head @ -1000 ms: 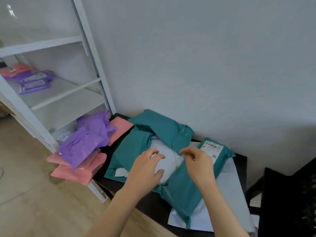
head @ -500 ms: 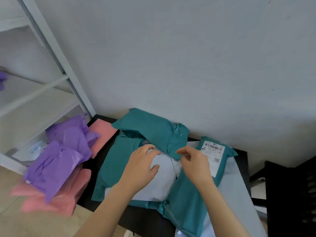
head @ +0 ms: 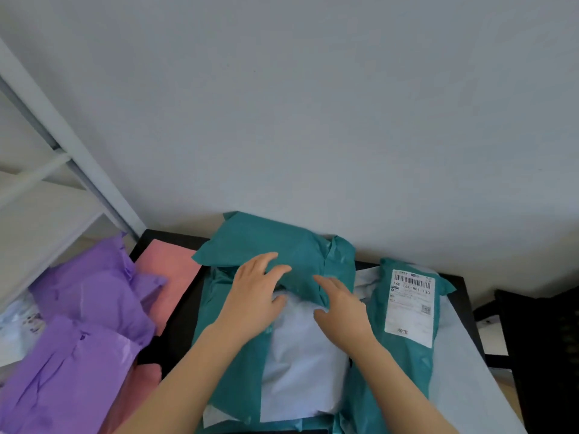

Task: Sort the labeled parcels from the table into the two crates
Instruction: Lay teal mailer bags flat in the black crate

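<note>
Parcels lie heaped on the black table (head: 183,311) against the grey wall (head: 313,104), and both your grips are down on the middle of the heap. Your left grip (head: 253,299) lies with its fingers spread and nearly straight across the near edge of the top teal parcel (head: 275,242), which sits at 12 o'clock from that grip. Its thumb touches the white parcel (head: 300,355) below, and it clasps nothing. Your right grip (head: 343,308) is likewise apart, fingers stretched toward 11 o'clock with their tips at the same teal parcel's near edge and the heel of the hand over the white parcel. That white parcel runs from between your two grips down toward 6 o'clock, resting on another teal parcel (head: 241,393) that shows at 9 o'clock of it. Just beside your right grip, at 3 o'clock, lies a labelled teal parcel (head: 407,364), its white label (head: 412,305) face up with the barcode at the far end; whether your wrist touches it cannot be told. Under it a pale grey parcel (head: 463,364) spreads toward 4 o'clock. At 9 o'clock of your left grip, apart from it, a pink parcel (head: 170,270) lies flat at the table's corner. Purple parcels (head: 87,302) are piled past it toward 8 o'clock, below a white shelf frame (head: 72,151).
</note>
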`<state>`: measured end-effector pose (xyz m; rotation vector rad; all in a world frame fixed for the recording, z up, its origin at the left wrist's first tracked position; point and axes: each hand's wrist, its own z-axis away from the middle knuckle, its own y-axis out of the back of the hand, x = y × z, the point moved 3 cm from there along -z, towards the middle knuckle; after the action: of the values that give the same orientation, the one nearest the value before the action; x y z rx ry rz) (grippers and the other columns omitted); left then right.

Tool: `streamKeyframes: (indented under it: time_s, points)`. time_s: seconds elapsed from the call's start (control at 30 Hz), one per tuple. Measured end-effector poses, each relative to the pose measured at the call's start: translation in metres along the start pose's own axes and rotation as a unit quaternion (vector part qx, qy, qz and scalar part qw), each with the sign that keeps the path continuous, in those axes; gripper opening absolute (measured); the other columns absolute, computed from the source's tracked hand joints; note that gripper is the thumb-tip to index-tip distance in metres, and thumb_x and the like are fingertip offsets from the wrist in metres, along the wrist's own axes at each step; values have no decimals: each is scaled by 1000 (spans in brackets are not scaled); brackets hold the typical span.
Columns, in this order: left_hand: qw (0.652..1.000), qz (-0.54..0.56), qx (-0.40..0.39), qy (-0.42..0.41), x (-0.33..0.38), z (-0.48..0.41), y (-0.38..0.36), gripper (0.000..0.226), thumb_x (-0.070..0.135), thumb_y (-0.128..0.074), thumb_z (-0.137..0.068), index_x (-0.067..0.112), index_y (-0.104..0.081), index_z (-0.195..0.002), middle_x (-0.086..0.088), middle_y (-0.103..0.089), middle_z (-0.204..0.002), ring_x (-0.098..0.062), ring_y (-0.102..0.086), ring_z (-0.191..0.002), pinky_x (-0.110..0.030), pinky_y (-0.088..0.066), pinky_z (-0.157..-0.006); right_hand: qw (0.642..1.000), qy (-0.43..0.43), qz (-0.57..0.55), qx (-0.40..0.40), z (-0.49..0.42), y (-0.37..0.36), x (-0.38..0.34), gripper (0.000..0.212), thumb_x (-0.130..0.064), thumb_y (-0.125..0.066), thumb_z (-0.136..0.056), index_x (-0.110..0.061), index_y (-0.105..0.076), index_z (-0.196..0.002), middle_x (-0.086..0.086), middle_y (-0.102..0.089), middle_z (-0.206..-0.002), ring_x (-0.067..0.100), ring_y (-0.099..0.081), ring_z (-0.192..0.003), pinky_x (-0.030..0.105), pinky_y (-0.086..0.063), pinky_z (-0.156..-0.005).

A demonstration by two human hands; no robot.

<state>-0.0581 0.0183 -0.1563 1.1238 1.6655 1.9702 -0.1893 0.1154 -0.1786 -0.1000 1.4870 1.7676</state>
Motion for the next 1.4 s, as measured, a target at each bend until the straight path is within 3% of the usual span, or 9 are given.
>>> streamKeyframes:
  time_s: [0.17, 0.43, 0.67, 0.8, 0.9, 1.07, 1.23, 1.3, 1.4]
  points:
    - [998, -18, -61, -2, -16, -15, -4, 56, 32, -52, -94, 27, -32, -146, 1, -16, -157, -18, -12, -144, -32, -10, -115, 999, -40, -9, -15, -21, -14, -5, 72, -5, -47, -85, -25, -25, -150, 4, -43, -144, 24, -50, -120, 28, -41, -89]
    - [990, -41, -131, -2, -34, -18, -16, 58, 32, -49, -95, 27, -26, -148, 4, -22, -156, -17, -17, -143, -42, -13, -118, 998, -57, 2, 7, -21, -23, -6, 58, -7, -49, -88, -20, -39, -144, 4, -51, -134, 22, -51, -118, 27, -42, -92]
    - [987, -81, -141, -10, -30, -17, -25, 59, 27, -49, -94, 22, -26, -148, 3, -27, -151, -20, -24, -139, -41, -20, -114, 986, -69, 150, 19, -12, -26, 3, 51, -1, -47, -88, -17, -37, -136, 6, -42, -125, 26, -53, -85, 30, -36, -66]
    - [989, -80, -123, -1, -23, -15, -21, 60, 27, -50, -94, 23, -25, -148, 1, -18, -155, -19, -15, -143, -46, -12, -117, 971, -73, 225, 35, -14, -20, 7, 27, -4, -48, -91, -11, -47, -117, 6, -48, -121, 25, -54, -105, 29, -35, -67]
    - [991, -84, -100, 5, -19, -11, -20, 64, 26, -51, -94, 24, -21, -150, -1, -11, -157, -19, -8, -145, -47, -7, -118, 967, -55, 243, 55, -17, -16, 9, 22, -12, -47, -91, -12, -54, -112, 5, -48, -121, 25, -47, -111, 30, -38, -83]
    - [994, -99, -35, 11, -9, -15, -9, 83, 31, -62, -88, 23, -9, -152, -2, -16, -156, -19, -12, -145, -46, -7, -117, 977, -27, -19, 211, -10, 31, -18, 6, -17, -49, -89, -12, -48, -85, 3, -57, -85, 25, -53, -80, 33, -34, -64]
    - [986, -81, 148, -10, 4, -25, 16, 102, 26, -91, -48, 11, -46, -138, -8, -61, -117, -28, -59, -110, -53, -41, -98, 938, 75, -172, 292, 11, 90, -63, 5, -8, -43, -89, -12, -43, -85, -5, -46, -59, 18, -43, -57, 36, -34, -58]
    - [983, -53, 177, -4, 6, -30, 28, 88, 23, -89, -52, 10, -53, -131, -7, -66, -104, -30, -63, -97, -49, -45, -93, 924, 101, -218, 296, 19, 105, -72, 9, -6, -42, -88, -14, -43, -83, -7, -44, -57, 10, -40, -52, 31, -32, -54]
    - [978, 24, 205, -8, 26, -33, 56, 30, 18, -79, -71, 15, -68, -98, 5, -62, -73, -27, -58, -74, -32, -36, -75, 903, 117, -273, 312, 33, 132, -76, 17, -8, -44, -89, -22, -45, -80, -10, -49, -58, 7, -41, -50, 23, -33, -52]
